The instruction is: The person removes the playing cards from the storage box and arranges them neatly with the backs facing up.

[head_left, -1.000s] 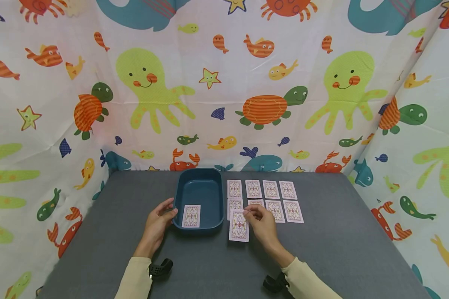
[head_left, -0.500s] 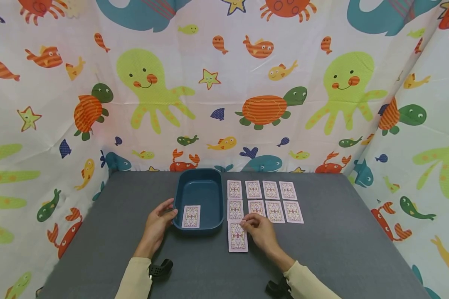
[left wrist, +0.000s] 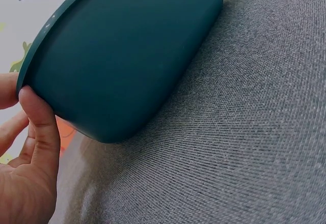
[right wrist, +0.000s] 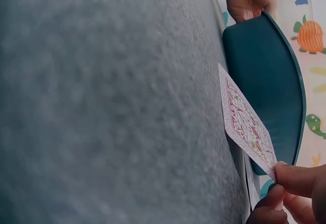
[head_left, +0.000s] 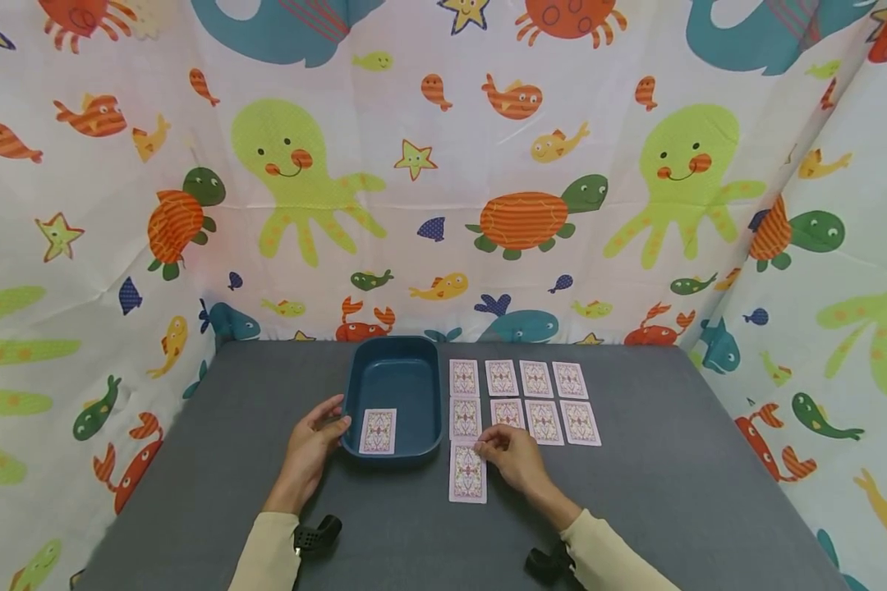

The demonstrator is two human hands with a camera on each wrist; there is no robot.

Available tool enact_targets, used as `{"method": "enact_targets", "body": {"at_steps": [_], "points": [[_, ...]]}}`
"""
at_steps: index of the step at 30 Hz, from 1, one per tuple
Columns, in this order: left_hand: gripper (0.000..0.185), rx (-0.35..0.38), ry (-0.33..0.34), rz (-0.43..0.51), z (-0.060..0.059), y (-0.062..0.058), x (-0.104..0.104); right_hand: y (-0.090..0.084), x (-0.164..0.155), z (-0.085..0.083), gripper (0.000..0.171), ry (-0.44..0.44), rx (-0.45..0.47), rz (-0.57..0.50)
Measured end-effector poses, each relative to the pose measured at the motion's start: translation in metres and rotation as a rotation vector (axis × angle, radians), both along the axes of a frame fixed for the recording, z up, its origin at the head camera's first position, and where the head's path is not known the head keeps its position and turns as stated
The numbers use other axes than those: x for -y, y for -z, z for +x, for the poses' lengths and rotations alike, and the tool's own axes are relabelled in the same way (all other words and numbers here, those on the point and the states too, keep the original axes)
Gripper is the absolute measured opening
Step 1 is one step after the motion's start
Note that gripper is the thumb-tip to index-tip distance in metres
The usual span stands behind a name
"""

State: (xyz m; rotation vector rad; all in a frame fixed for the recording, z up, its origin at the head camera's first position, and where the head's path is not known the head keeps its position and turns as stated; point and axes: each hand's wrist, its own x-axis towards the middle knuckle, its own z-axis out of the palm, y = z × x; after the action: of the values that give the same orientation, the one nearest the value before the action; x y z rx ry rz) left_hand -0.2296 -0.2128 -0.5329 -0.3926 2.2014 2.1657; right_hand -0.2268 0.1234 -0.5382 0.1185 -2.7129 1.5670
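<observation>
As right hand (head_left: 513,455) pinches, thin patterned card (head_left: 467,474)

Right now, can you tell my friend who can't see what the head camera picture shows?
A right hand pinches a face-down playing card beside a dark teal tray on a grey table. The left hand holds the tray's rim; one card lies inside, eight cards in rows beside it.
</observation>
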Motion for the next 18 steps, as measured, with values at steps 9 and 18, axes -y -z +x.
{"method": "enact_targets", "body": {"at_steps": [9,18], "points": [[0.049,0.003,-0.004,0.003,0.002,0.002,0.0,0.004,-0.002,-0.003,0.007,-0.03,0.006,0.051],[0.048,-0.008,-0.007,0.001,-0.003,0.0,0.0,0.003,-0.001,-0.01,0.007,-0.038,-0.013,0.085]]}}
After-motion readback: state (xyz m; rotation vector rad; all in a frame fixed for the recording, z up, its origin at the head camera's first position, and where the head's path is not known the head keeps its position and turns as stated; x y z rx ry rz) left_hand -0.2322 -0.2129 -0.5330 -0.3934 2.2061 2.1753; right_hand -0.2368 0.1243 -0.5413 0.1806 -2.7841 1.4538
